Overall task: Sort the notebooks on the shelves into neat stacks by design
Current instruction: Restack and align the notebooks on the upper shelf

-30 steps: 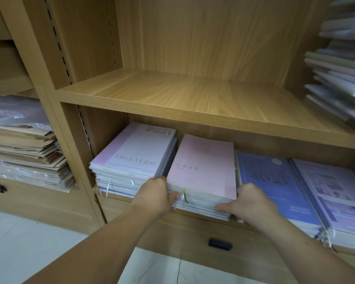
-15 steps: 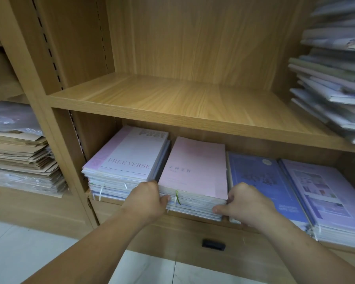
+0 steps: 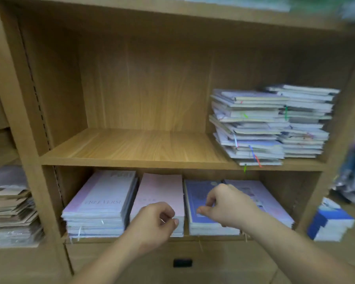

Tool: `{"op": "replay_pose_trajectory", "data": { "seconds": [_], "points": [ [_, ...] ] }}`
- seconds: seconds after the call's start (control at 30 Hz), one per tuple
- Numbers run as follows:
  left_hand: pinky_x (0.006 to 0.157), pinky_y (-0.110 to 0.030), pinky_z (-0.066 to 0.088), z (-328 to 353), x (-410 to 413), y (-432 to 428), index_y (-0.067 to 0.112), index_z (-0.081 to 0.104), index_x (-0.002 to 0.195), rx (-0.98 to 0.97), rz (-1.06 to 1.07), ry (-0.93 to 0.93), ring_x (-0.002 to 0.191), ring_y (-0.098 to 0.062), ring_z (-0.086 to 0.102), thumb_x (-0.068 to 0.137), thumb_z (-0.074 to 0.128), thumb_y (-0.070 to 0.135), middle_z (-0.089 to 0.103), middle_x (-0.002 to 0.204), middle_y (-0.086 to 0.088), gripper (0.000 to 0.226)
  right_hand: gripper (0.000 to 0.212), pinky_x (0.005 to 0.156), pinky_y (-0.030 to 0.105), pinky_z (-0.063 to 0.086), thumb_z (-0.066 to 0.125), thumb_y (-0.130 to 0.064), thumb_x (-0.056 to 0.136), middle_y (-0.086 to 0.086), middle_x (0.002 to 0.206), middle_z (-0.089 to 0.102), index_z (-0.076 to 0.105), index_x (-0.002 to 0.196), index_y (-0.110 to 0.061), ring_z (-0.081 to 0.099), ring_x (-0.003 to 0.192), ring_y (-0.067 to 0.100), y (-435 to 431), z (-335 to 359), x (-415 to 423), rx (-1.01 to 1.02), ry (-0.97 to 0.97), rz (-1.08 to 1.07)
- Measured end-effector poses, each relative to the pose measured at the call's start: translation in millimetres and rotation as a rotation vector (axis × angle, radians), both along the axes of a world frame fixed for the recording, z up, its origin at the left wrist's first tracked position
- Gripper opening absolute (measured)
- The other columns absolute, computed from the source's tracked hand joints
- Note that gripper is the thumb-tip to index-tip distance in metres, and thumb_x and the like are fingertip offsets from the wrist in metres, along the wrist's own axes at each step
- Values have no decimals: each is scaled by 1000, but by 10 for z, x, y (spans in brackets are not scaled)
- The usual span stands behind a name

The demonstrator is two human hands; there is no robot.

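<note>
Wood shelving (image 3: pixel 131 148): 4 neat stacks (image 3: pixel 103 201) btm, 2 messy stacks (image 3: pixel 252 124) above.

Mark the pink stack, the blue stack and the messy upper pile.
pink stack (image 3: pixel 160 189): head view, top cover.
blue stack (image 3: pixel 195 193): head view, top cover, left part.
messy pile (image 3: pixel 252 128): head view, front page edges.
</note>
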State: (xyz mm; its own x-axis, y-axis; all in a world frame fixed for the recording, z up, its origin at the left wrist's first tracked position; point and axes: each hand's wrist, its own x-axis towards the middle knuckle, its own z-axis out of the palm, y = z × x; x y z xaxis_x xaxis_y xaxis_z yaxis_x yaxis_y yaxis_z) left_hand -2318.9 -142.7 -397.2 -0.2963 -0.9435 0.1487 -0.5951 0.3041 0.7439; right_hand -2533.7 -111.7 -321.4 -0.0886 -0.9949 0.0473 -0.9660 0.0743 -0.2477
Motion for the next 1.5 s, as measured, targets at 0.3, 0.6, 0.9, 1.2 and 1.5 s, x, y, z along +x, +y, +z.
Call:
{"op": "replay_pose_trajectory", "data": {
  "seconds": [0.3, 0.6, 0.9, 1.2, 1.5],
  "points": [
    [61, -29, 49, 1668, -705, -99, 15, 69, 84, -220, -212, 374, 59, -6, 56, 80, 75, 27, 63, 64, 7, 14, 42, 70, 28, 49, 62, -69, 80, -9, 70, 63, 65, 73, -27, 66, 80, 15, 176, 1595, -418, -359, 95, -1],
    [74, -48, 61, 2459, -1324, -799, -5, 67, 94, -42, -54, 501, 63, -28, 67, 101, 60, 39, 69, 72, -15, 46, 52, 86, 36, 51, 42, -74, 91, -7, 100, 54, 68, 110, -34, 60, 105, 20, -432, 2229, -1349, -608, 202, -84],
    [44, -24, 41, 2633, -1708, -1067, 6, 61, 82, 227, 5, 543, 58, -26, 53, 90, 75, 38, 56, 61, -7, 37, 72, 75, 33, 54, 32, -87, 83, -2, 84, 69, 73, 92, -29, 66, 88, 20, -768, 2040, -1757, -546, 66, -200],
    [60, -36, 43, 2653, -1735, -1013, 5, 62, 90, 205, -29, 603, 67, -28, 60, 82, 80, 27, 69, 77, -20, 31, 57, 74, 34, 47, 48, -69, 92, 1, 82, 66, 72, 83, -18, 54, 102, 13, -659, 1997, -1791, -525, -76, -191],
    [52, -30, 53, 2707, -1735, -1018, 5, 69, 104, 254, -15, 527, 64, -28, 62, 93, 67, 23, 67, 78, -12, 21, 49, 68, 32, 51, 58, -65, 89, -1, 68, 65, 73, 97, -19, 62, 68, 19, -509, 1937, -1691, -486, -476, -159]
  ]
}}
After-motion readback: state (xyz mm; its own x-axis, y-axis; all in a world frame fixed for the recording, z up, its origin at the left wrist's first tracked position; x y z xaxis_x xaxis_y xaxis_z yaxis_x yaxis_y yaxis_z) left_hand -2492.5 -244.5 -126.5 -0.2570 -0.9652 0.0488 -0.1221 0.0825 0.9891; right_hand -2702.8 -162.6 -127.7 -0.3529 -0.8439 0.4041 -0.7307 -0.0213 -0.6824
